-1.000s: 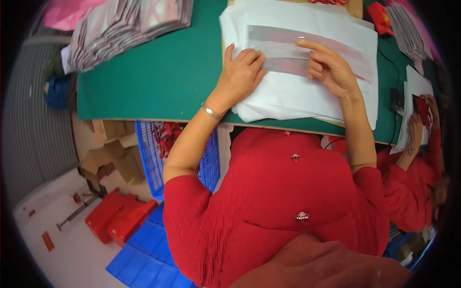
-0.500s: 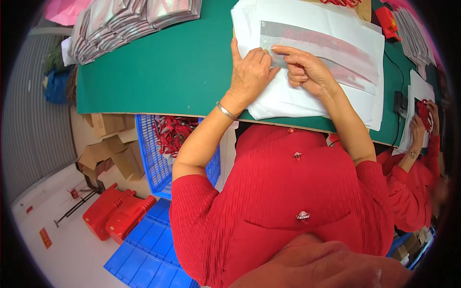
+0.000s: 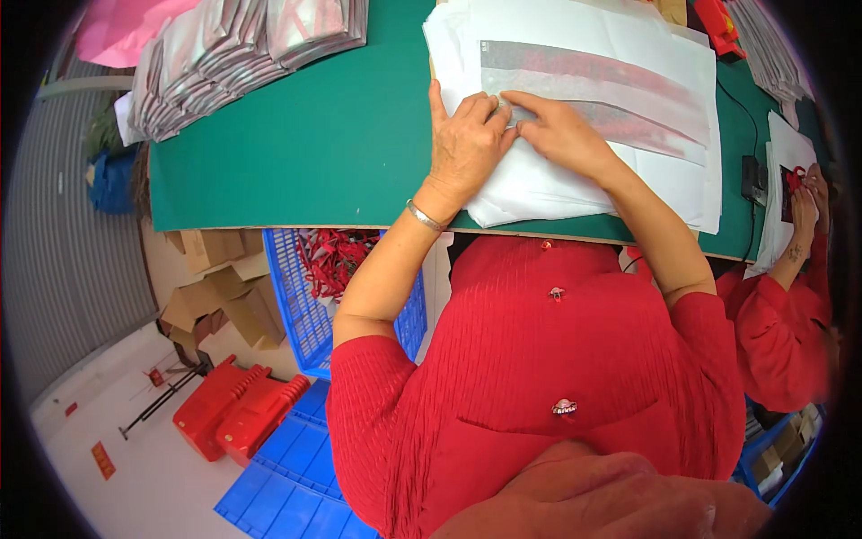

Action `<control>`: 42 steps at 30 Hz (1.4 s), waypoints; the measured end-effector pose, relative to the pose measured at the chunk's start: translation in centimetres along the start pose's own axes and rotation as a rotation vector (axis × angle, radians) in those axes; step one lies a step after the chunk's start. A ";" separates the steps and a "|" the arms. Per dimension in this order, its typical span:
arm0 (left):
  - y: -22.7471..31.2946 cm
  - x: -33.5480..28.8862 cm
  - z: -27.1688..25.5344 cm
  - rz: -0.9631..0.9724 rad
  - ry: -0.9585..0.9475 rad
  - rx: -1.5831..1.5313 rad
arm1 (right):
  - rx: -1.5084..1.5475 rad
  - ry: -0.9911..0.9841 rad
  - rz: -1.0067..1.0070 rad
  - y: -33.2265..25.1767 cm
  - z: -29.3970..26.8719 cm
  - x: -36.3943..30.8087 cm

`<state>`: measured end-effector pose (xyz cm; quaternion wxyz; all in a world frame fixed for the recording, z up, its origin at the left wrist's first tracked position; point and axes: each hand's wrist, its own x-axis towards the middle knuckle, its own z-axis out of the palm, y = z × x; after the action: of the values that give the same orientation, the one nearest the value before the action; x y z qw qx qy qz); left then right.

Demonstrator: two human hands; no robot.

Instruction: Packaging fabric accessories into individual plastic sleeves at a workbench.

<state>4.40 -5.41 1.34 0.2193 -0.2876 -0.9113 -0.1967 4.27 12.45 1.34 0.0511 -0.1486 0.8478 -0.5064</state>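
We look down on a green counter [image 3: 296, 171] whose near edge crosses the middle of our view. At 1 o'clock the person's left hand [image 3: 469, 139] and right hand [image 3: 564, 135] are together, fingers meeting at the left end of a translucent grey and pinkish-red strip [image 3: 602, 74]; we cannot tell whether they pinch it. The strip lies flat on a stack of white paper [image 3: 530, 193], reaching rightward towards 2 o'clock. Between 10 and 11 we find a thick pile of folded greyish packets [image 3: 238, 49], with a pink sheet [image 3: 117, 31] at 10. Towards 2 are a small red object [image 3: 718, 27] and, at half past two, a black adapter [image 3: 754, 178] with its cable.

At 9 o'clock, below the counter, we see a blue basket [image 3: 273, 260] with tangled red strips [image 3: 330, 260] in it; beyond it are open cardboard boxes [image 3: 215, 301], and a grey corrugated wall [image 3: 72, 269] at the rim. Red plastic pieces [image 3: 235, 409] lie on the pale floor [image 3: 148, 476] at 8, and blue plastic panels [image 3: 287, 490] at 7. At 3 o'clock a co-worker in red [image 3: 781, 332] bends over white sheets.
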 end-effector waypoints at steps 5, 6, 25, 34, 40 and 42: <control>0.1 -0.2 -0.6 -0.054 -0.088 -0.008 | -0.663 -0.102 -0.011 -3.7 -0.6 0.4; 0.2 -0.2 -0.7 -0.072 -0.119 -0.013 | -0.776 -0.158 0.062 -4.5 -1.0 0.5; -0.5 3.1 -2.7 0.044 -0.275 -0.156 | 1.312 0.556 0.615 0.3 -10.4 -12.9; 0.1 4.8 -3.1 0.057 -0.397 -0.080 | 1.513 0.748 0.399 5.6 -12.0 -12.4; -0.1 5.4 -3.6 0.141 -0.422 -0.118 | 1.520 0.972 0.350 5.9 -12.0 -9.5; -0.6 6.0 -3.8 0.141 -0.404 -0.179 | 1.532 1.006 0.342 6.1 -11.8 -9.1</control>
<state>0.64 -5.07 7.41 0.0193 -0.4024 -0.8933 -0.1992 8.87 27.87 1.15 -0.1643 0.2895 0.2154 -0.9180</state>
